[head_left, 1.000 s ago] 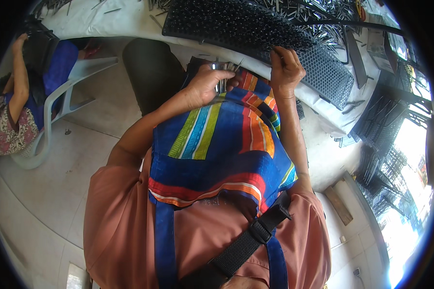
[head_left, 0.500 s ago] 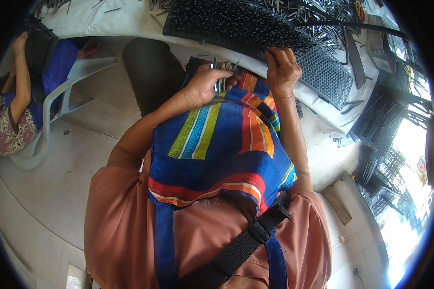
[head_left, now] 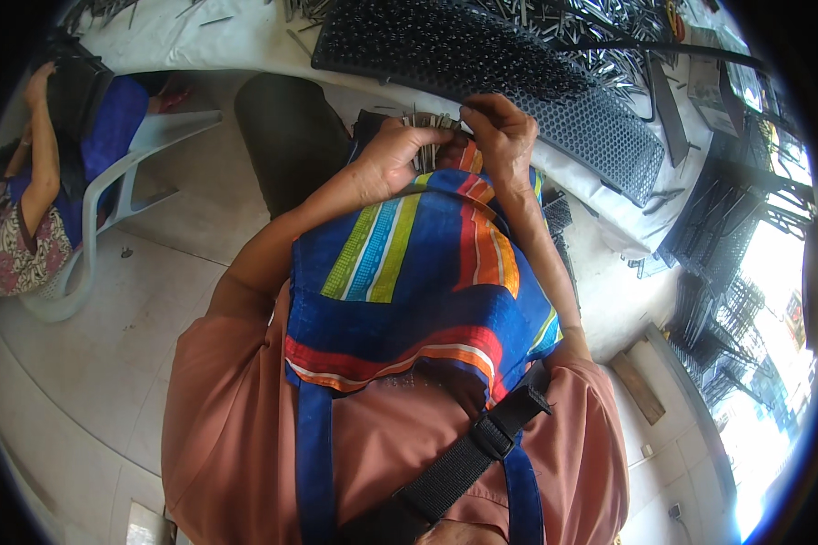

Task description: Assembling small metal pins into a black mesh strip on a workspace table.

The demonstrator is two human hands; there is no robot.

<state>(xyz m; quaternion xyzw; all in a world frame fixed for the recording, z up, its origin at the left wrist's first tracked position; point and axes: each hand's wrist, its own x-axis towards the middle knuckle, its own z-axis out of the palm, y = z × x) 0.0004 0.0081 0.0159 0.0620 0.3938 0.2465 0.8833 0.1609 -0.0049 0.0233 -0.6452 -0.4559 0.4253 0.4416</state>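
Observation:
A bundle of thin metal strips (head_left: 424,150) stands up out of my left hand (head_left: 395,159), whose fingers and thumb are closed round it above my lap. Close by on the right, my right hand (head_left: 500,132) has its thumb and fingertips pinched together near the bundle's upper ends. Whatever is in that pinch is too small to make out. Just beyond my hands, a long black perforated board (head_left: 600,141) lies along the table edge. Dark pieces fill many of its holes at the left and middle, while bare holes show at its right end.
Loose metal strips (head_left: 600,68) are heaped behind the board on the white-covered table (head_left: 200,45). A striped blue apron (head_left: 400,318) covers my lap. Another person (head_left: 41,191) sits on a pale plastic chair (head_left: 91,218) at left. Dark wire racks (head_left: 718,227) stand at right.
My right hand has moved left from beside the board toward the bundle in my left hand. The left hand still grips the strips, almost in the same place.

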